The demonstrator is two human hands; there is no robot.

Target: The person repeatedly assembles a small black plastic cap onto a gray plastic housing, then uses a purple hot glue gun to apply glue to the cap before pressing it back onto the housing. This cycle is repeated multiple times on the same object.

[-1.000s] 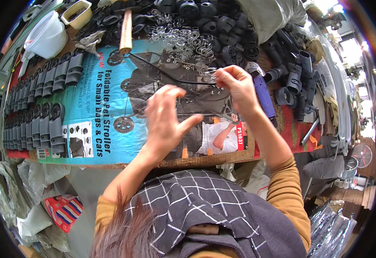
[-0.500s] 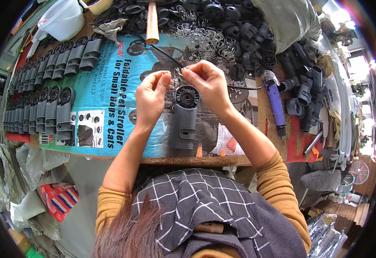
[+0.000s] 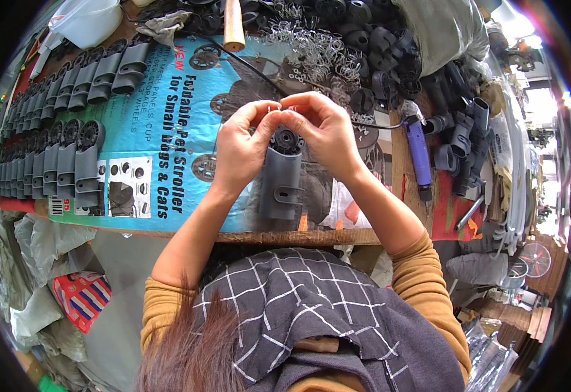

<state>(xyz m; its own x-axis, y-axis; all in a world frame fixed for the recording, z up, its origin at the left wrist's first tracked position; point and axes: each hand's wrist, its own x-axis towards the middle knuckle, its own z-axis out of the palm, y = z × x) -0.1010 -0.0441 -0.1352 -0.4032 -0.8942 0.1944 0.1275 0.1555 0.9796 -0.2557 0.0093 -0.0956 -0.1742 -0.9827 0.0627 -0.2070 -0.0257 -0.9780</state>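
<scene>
My left hand [image 3: 243,144] and my right hand [image 3: 324,134] meet fingertip to fingertip above the work table. Both are closed in a pinch on a small shiny metal part [image 3: 272,108], mostly hidden by the fingers. Just below them a grey plastic bracket [image 3: 280,186] lies on the printed cardboard [image 3: 200,137]. At its far end sits a round black ribbed disc [image 3: 286,139], partly covered by my hands. A heap of small metal wire springs [image 3: 305,49] is beyond my right hand.
Rows of similar brackets [image 3: 89,157] stand on the left. A wooden-handled tool [image 3: 234,29] lies at the back. Purple power screwdriver [image 3: 418,153], its black cable [image 3: 252,68] and dark plastic parts [image 3: 458,140] occupy the right. A white tub [image 3: 92,23] is far left.
My hands have come together, closing the gap between their fingertips over the black disc. The whole view has shifted slightly; the bracket stays on the cardboard.
</scene>
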